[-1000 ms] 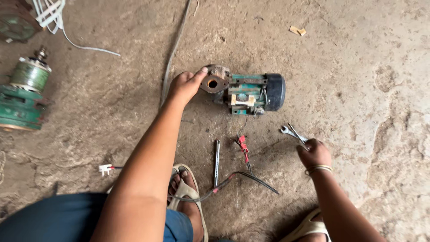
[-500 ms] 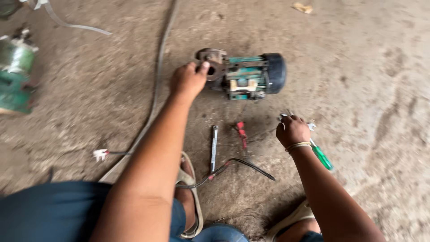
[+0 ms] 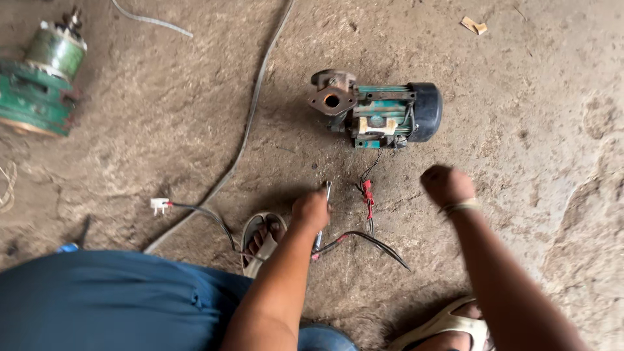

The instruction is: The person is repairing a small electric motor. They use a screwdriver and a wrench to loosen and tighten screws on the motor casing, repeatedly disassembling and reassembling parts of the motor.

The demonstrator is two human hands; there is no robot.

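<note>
A teal and black water pump (image 3: 380, 112) with a rusty flange lies on the dirt floor. My left hand (image 3: 311, 211) is closed around a slim metal tool (image 3: 327, 189) on the ground below the pump. The tool's tip sticks out above my fingers. To its right, the pump's black wires run down past a red connector (image 3: 368, 193). My right hand (image 3: 447, 184) is a closed fist just right of those wires, a thin band at its wrist. Nothing shows sticking out of the fist, and it hides the ground under it.
A green motor part (image 3: 42, 81) lies at the far left. A grey cable (image 3: 250, 123) runs across the floor. A small white plug (image 3: 158, 205) on a dark wire lies near my sandalled foot (image 3: 261, 238). A scrap (image 3: 474, 25) sits top right.
My left hand left the pump's flange and came down onto the slim metal tool. My right hand, which had reached the wrenches on the floor, is now a fist over that spot.
</note>
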